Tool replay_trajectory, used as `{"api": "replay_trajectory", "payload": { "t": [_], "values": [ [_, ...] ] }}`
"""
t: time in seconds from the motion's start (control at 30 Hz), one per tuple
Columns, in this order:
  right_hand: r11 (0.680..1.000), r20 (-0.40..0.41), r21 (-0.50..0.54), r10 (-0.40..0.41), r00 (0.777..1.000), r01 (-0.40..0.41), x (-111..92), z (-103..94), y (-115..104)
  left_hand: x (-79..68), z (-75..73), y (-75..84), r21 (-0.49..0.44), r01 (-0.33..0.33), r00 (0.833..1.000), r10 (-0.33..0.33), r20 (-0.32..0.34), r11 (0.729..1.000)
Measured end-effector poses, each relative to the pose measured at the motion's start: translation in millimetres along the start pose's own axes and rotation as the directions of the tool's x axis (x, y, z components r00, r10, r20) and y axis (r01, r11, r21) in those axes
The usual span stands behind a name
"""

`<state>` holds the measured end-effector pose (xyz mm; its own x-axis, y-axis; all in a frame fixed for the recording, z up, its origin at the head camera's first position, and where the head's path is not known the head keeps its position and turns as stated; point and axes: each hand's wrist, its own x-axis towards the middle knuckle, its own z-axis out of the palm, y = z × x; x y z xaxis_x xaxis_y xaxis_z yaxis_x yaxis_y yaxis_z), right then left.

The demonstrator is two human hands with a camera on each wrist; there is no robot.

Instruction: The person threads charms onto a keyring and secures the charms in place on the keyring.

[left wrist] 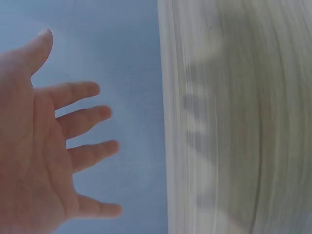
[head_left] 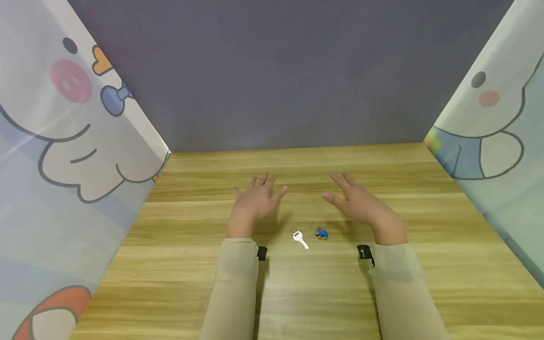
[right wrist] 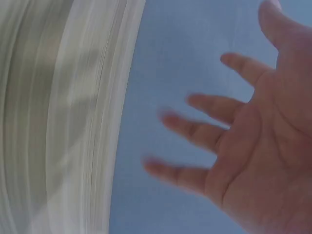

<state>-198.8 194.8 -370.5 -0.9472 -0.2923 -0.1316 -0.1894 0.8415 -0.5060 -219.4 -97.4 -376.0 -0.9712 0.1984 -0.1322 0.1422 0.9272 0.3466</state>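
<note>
In the head view a silver key [head_left: 299,239] with a small ring lies on the wood-grain table [head_left: 314,293]. Just right of it is a small blue figure keychain [head_left: 321,233] with orange bits and its own ring. My left hand [head_left: 256,200] hovers over the table, up and left of the key, fingers spread and holding nothing. On the other side my right hand [head_left: 359,200] is also raised, up and right of the keychain, its fingers extended. Both wrist views show bare palms with the fingers apart, the right fingertips blurred.
A dark grey panel [head_left: 297,75] rises behind the table's far edge. Cartoon-printed sheets stand on both sides, the left sheet [head_left: 85,141] and the right sheet [head_left: 501,118]. Black straps [head_left: 262,253] show at the sleeve cuffs.
</note>
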Motion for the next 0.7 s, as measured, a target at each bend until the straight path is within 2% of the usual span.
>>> {"api": "replay_trajectory", "payload": {
  "t": [0.1, 0.17, 0.3, 0.5, 0.6, 0.7],
  "values": [
    [0.997, 0.021, 0.023, -0.078, 0.997, 0.078, 6.3, 4.1, -4.4, 0.3, 0.0, 1.4, -0.070, -0.016, 0.999, 0.019, 0.043, 0.997],
    [0.994, 0.063, 0.043, -0.104, 0.993, 0.101, 9.6, 9.1, -5.8, -0.5, 1.2, 2.6, -0.123, -0.040, 0.994, 0.052, 0.095, 0.992],
    [0.993, 0.175, 0.082, -0.103, 0.979, 0.090, 13.8, 21.9, -6.1, -1.8, 7.2, 5.4, -0.173, -0.113, 0.976, 0.141, 0.163, 0.978],
    [0.993, 0.283, 0.108, -0.079, 0.956, 0.050, 18.5, 37.0, -8.3, -1.2, 16.1, 11.3, -0.203, -0.200, 0.950, 0.240, 0.198, 0.959],
    [0.993, 0.305, 0.116, -0.041, 0.952, 0.006, 19.1, 40.0, -11.6, -2.1, 21.6, 13.6, -0.204, -0.192, 0.939, 0.241, 0.247, 0.960],
    [0.996, 0.312, 0.087, -0.012, 0.950, -0.016, 21.2, 41.8, -15.7, -3.6, 26.2, 15.7, -0.204, -0.151, 0.929, 0.210, 0.305, 0.967]
  ]
}}
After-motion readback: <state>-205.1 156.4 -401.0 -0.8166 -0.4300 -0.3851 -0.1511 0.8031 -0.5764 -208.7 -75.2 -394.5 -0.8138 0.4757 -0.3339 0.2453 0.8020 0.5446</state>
